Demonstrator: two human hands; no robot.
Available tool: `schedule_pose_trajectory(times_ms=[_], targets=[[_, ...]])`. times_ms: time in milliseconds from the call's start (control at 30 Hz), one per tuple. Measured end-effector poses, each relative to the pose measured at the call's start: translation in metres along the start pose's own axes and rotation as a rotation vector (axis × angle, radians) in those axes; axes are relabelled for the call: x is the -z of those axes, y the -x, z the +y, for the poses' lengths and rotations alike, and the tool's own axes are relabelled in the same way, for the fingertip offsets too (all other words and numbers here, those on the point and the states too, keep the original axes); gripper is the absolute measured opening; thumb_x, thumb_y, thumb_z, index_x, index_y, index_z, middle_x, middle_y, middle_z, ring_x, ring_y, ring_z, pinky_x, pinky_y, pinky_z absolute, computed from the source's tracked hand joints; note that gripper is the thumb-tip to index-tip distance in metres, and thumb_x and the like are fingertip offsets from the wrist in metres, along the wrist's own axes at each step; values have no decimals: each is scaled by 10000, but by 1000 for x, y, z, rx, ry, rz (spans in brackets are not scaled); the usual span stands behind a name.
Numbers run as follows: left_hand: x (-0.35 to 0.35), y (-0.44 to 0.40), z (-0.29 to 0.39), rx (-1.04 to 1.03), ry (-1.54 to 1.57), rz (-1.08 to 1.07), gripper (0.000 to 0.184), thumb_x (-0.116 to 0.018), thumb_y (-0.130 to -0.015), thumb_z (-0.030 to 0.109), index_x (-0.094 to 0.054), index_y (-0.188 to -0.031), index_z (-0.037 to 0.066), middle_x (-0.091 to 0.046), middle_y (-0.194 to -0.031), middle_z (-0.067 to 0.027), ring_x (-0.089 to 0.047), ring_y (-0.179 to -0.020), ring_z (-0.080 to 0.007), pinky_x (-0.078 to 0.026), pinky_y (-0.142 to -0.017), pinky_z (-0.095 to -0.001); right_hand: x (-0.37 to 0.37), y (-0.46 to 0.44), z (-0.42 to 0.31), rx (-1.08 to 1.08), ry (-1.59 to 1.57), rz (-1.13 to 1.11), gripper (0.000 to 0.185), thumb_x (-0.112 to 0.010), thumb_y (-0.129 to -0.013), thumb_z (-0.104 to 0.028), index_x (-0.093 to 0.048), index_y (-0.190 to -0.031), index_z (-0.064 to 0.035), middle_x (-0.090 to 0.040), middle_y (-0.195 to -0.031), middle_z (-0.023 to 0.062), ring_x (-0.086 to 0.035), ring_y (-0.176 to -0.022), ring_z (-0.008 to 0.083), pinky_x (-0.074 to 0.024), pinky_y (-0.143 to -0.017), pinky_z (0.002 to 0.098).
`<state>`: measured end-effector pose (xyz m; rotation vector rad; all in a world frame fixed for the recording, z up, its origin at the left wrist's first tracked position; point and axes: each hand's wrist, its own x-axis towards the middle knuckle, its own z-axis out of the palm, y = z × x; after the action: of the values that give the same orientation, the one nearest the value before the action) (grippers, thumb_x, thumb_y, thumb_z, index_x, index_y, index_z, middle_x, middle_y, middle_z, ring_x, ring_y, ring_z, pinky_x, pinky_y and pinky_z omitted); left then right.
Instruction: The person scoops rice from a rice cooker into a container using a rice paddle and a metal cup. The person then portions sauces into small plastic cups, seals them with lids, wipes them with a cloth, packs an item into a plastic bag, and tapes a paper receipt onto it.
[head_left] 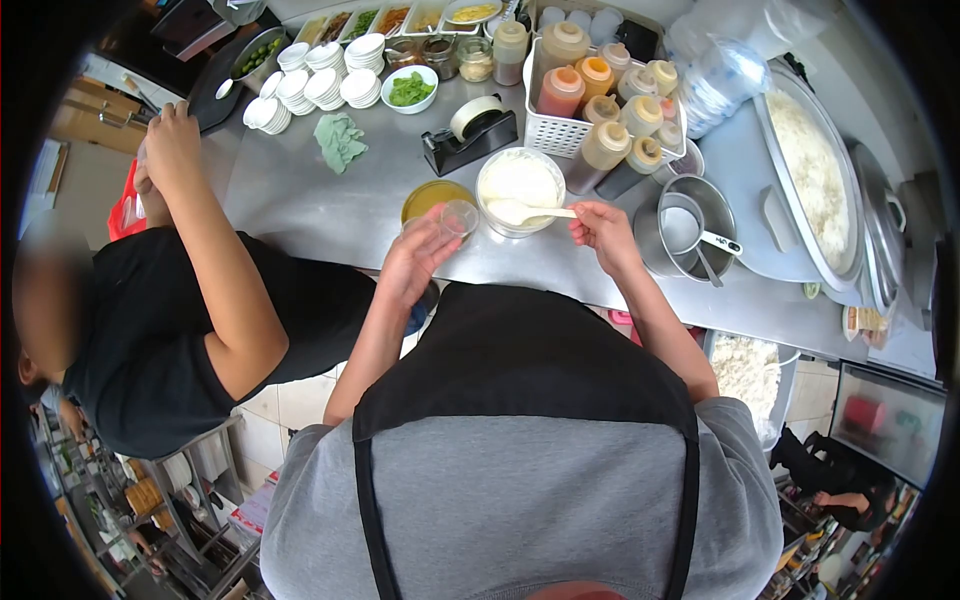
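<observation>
A person in a black apron [530, 350] is standing at a metal counter [300, 205]. The left hand [412, 262] is gripping a small clear cup [460, 217] between thumb and fingers, and the cup is tilting above the counter's near part. The right hand [604, 236] is pinching the handle end of a white spoon [548, 212], and the spoon is reaching leftward over the near rim of a white tub [512, 231]. A thick white mixture [518, 178] is lying in the tub, between the two hands; whether the spoon's head is touching it is hard to tell. Metal pots [655, 245] are standing to the right, one holding a white-handled utensil [722, 243]. A co-worker's forearm [235, 290] is stretching up at the left. Just beyond the cup, a round olive-coloured container [412, 203] is sitting beside the tub. Farther back, a black tape dispenser [482, 138] is resting near a white basket [555, 138] that is holding sauce bottles [562, 92], and a green cloth [341, 142] is lying crumpled before stacked white dishes [325, 88].
</observation>
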<state>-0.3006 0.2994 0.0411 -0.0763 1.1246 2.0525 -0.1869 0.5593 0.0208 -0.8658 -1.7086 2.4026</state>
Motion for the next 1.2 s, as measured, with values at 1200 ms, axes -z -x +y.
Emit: schedule_pose_trajectory(times_ms=[1200], targets=[[-68, -19, 18, 1, 244, -314, 561, -512, -787, 151, -279, -1260, -42, -456, -1167, -209, -500, -1037, -271, -390, -935, -374, -77, 51, -149, 1289, 1379, -157, 179, -523, -696, 69, -576, -819, -50, -568, -720, 84, -566, -648, 247, -455, -581, 337]])
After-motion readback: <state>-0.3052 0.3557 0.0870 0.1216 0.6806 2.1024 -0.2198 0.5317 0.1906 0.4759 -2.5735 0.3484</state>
